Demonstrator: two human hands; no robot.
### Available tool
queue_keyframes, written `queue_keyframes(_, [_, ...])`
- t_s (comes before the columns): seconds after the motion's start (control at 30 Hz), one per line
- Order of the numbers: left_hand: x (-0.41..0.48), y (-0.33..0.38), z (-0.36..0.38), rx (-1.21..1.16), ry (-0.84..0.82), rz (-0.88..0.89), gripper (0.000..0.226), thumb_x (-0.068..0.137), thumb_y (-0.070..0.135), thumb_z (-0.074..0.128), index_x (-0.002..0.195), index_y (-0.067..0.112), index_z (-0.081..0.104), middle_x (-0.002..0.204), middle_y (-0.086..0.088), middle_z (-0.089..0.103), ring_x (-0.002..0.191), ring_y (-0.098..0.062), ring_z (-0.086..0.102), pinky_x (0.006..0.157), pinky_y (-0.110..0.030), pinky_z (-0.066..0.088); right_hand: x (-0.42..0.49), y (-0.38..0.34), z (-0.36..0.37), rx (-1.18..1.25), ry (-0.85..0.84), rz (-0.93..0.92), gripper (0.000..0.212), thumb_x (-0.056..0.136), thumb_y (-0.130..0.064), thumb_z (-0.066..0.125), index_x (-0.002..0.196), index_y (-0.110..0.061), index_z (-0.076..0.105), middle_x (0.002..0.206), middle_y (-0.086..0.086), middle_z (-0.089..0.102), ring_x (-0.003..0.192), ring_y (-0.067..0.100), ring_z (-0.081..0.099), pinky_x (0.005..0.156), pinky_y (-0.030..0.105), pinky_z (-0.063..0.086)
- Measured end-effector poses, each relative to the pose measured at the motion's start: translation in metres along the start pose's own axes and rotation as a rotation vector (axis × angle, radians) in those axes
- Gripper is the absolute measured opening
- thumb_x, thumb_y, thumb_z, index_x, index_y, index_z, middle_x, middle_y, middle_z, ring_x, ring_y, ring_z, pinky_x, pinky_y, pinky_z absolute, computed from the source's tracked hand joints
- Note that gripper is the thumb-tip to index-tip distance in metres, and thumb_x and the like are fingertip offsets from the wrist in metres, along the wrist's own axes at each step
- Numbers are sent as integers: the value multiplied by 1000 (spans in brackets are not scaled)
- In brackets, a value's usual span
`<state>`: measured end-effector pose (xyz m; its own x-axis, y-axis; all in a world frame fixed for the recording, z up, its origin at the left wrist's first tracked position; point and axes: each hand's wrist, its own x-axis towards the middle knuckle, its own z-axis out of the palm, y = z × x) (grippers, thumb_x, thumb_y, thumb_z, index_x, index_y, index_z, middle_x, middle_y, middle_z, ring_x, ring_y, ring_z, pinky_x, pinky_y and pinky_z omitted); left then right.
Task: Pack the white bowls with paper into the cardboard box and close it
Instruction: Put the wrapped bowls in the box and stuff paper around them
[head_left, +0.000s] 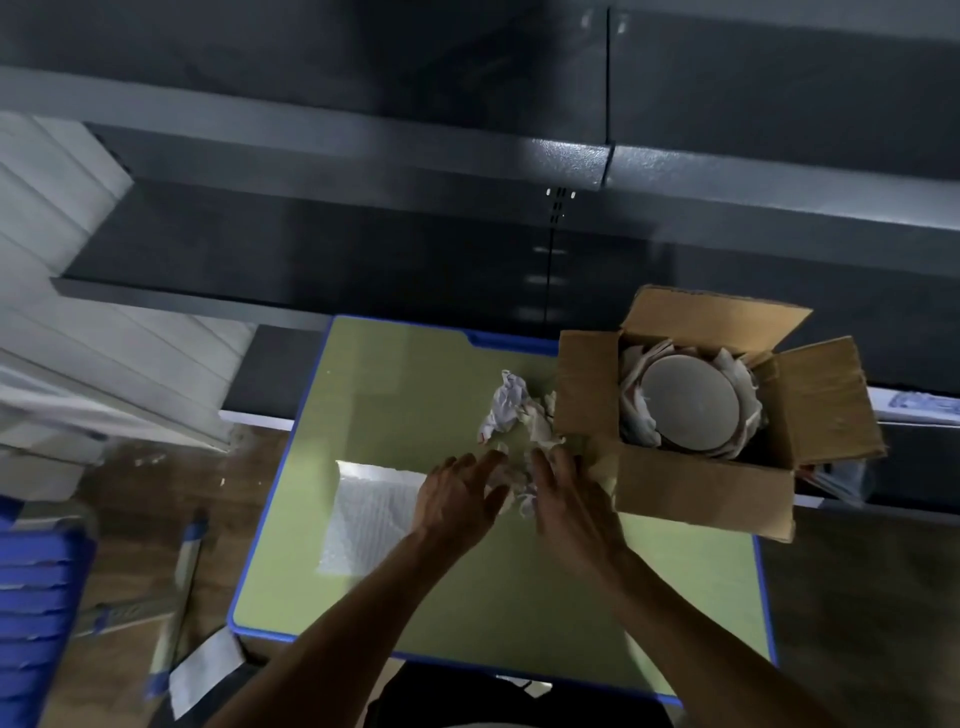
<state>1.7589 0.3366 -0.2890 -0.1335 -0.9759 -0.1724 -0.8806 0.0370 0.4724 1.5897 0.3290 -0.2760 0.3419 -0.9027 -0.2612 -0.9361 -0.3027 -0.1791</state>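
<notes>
Hands spread open: left hand (460, 496), right hand (571, 501) touch crumpled paper (511, 415) btw them.

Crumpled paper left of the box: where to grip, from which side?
Scoop the paper low at its two flanks, left hand and right hand coming from the near side. It is a loose, irregular heap lying on the table, and the box flap crowds its right edge, so a side approach there is likely blocked.

Bowl (688, 405) in box (701, 488) at table's (467, 597) far right; crumpled paper (514, 410) just left of it.
</notes>
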Motion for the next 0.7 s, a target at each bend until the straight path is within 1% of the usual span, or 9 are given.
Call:
queue_keyframes(0.1, [2,0,-3,-3,65,29,38,92,50,43,126,32,47,96,4,69,83,-16,64,76,-33,55,0,3,5,37,-9,44,64,86,-35,64,140,-21,34,138,14,37,113,34,51,76,40,53])
queue_keyframes(0.17, [4,1,-7,-2,88,50,34,94,45,51,123,28,54,96,3,69,84,-16,63,76,-30,52,-5,5,8,81,-21,65,58,88,-41,61,137,-26,33,141,12,34,118,32,49,79,39,52])
queue_keyframes(0.27, [4,4,-8,25,10,65,32,93,36,58,124,26,56,102,1,67,92,-16,61,81,-29,51,-11,6,10,128,-57,104,47,93,-37,55,133,-19,37,125,8,48,107,26,58,73,33,50])
queue_keyframes(0.37, [0,4,-4,42,-55,46,34,92,31,60,125,27,54,106,0,66,95,-15,59,85,-30,51,-17,9,7,88,-59,111,55,93,-37,53,137,-14,30,114,5,56,97,24,63,67,33,51])
queue_keyframes(0.43, [-2,5,-2,22,-54,37,34,91,29,60,125,28,54,107,1,65,96,-16,60,84,-31,52,-23,9,2,48,-49,103,60,87,-38,59,135,-12,34,103,5,59,82,22,65,56,31,50])
queue_keyframes(0.5, [-4,9,-3,15,-32,38,34,92,29,57,126,29,53,107,1,66,95,-17,61,81,-33,53,-35,4,-5,4,-16,47,58,75,-36,69,122,-13,45,85,4,61,62,20,63,43,28,44])
queue_keyframes(0.53, [-4,12,-6,14,-5,42,32,93,29,55,126,29,53,106,2,67,93,-16,62,80,-32,54,-40,0,-11,9,24,23,55,70,-34,71,115,-15,47,80,4,59,58,19,60,40,26,41])
queue_keyframes(0.6, [-4,20,-12,-39,86,66,29,94,24,55,122,28,58,101,3,70,88,-15,64,74,-30,54,-48,-2,-25,63,93,-35,46,72,-31,69,112,-19,49,82,2,56,59,20,58,42,26,39])
queue_keyframes(0.7, [-3,41,-34,-153,208,154,23,91,16,59,112,22,67,91,1,70,76,-14,62,65,-30,54,-54,-3,-53,223,131,-46,29,87,-31,55,114,-25,48,95,-1,51,64,22,58,50,29,42])
